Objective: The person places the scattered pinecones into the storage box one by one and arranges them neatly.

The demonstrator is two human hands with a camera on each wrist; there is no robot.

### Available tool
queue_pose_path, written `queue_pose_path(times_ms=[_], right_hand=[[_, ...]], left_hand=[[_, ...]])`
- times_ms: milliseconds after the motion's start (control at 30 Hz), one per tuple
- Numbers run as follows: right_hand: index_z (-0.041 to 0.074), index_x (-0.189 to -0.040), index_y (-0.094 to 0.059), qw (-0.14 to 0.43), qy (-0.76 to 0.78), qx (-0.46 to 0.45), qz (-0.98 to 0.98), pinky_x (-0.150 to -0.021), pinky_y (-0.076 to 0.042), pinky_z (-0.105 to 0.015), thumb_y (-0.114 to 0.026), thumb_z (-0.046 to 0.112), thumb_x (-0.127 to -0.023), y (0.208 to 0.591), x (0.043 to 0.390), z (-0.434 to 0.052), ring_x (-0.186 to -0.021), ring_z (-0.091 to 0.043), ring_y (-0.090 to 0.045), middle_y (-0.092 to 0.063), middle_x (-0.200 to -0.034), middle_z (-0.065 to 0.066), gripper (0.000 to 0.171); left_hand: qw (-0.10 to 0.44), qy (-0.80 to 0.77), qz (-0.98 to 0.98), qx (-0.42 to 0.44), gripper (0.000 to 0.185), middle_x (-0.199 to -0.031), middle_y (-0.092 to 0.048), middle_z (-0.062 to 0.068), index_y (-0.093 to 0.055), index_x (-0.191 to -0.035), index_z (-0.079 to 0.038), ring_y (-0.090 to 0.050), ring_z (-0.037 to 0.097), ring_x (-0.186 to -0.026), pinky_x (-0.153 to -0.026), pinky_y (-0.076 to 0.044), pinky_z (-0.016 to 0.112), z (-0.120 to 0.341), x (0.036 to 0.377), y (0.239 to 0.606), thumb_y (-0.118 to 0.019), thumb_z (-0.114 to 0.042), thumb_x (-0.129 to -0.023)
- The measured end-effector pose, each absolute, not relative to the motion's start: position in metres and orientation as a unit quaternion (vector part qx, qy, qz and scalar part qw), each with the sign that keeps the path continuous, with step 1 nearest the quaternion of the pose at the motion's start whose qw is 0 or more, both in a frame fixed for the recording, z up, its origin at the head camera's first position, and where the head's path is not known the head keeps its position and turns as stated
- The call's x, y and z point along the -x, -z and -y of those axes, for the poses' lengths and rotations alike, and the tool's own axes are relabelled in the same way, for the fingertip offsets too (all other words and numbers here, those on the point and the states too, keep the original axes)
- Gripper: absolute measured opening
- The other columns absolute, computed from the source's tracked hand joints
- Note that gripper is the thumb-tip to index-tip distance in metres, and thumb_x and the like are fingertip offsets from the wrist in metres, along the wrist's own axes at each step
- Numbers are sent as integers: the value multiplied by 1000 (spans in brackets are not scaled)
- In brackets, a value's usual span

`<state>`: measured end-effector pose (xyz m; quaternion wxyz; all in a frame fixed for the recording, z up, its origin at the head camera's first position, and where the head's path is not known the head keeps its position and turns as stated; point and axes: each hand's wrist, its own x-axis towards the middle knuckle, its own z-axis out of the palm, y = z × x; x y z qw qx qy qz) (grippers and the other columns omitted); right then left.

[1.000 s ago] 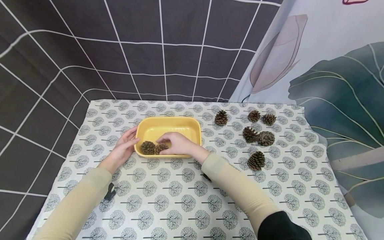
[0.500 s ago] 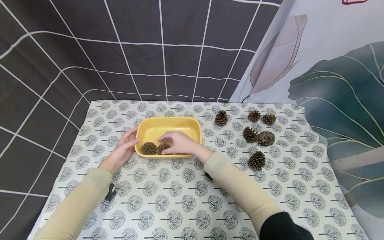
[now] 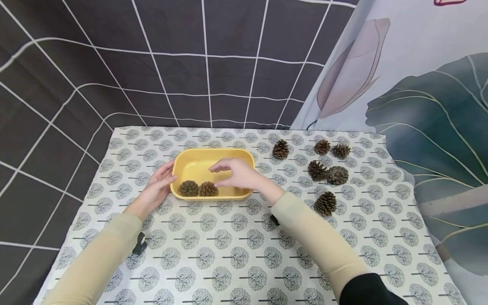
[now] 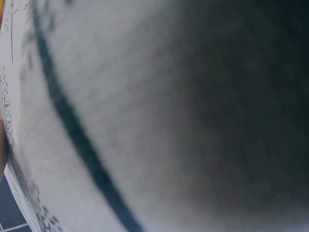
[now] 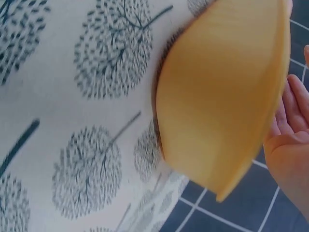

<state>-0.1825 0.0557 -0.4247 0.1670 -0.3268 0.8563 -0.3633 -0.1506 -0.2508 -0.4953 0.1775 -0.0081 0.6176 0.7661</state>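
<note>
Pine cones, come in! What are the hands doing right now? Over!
Right hand open, empty, above yellow tray. Left hand flat against tray's side. Two pine cones inside, six on the cloth. Nothing blocking.

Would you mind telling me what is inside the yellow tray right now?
Two pine cones lie side by side at the near wall of the yellow tray. The right hand hovers over the tray's right part, hiding the floor beneath it.

The right hand has let go of the second pine cone and lifted above the yellow tray.

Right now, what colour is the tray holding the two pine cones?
Yellow: the tray shows best in the head view.
</note>
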Motion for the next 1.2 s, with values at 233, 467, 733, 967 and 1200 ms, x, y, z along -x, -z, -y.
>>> queue_pose_path(times_ms=[233,467,733,967,1200], right_hand=[[3,-133,-70,129,401,317,-850,-120,-53,-40,-85,13,-89,413,180,-78,-126,-29,-70,-74,-135,-14,48],[4,-134,-69,116,421,288,-852,-121,-53,-46,-84,13,-90,396,170,-103,-130,-31,-68,-72,-138,-14,48],[1,-132,-70,72,425,287,-856,-119,-53,-50,-85,10,-87,383,161,-142,-130,-35,-68,-72,-137,-16,48],[5,-134,-70,52,414,255,-872,-118,-53,-53,-85,13,-88,383,148,-183,-130,-33,-67,-72,-137,-13,48],[5,-135,-70,20,406,229,-885,-119,-52,-55,-84,8,-88,391,132,-224,-128,-37,-68,-72,-138,-15,48]], left_hand=[[178,-765,-619,8,71,-180,-6,15,-18,-168,-6,-8,33,-168,-138,-18,37,253,150,496,-51,-1,-105],[178,-761,-623,0,72,-180,-6,16,-16,-168,-5,-8,34,-168,-137,-21,35,253,150,496,-51,0,-105],[177,-759,-626,3,73,-179,-7,15,-15,-168,-4,-8,34,-167,-136,-22,34,251,148,495,-52,-1,-105],[172,-767,-619,7,73,-179,-7,16,-15,-168,-4,-9,33,-168,-136,-22,34,252,148,496,-52,1,-105],[175,-765,-620,-3,72,-180,-6,16,-16,-168,-5,-8,33,-168,-137,-18,38,251,151,496,-51,1,-105]])
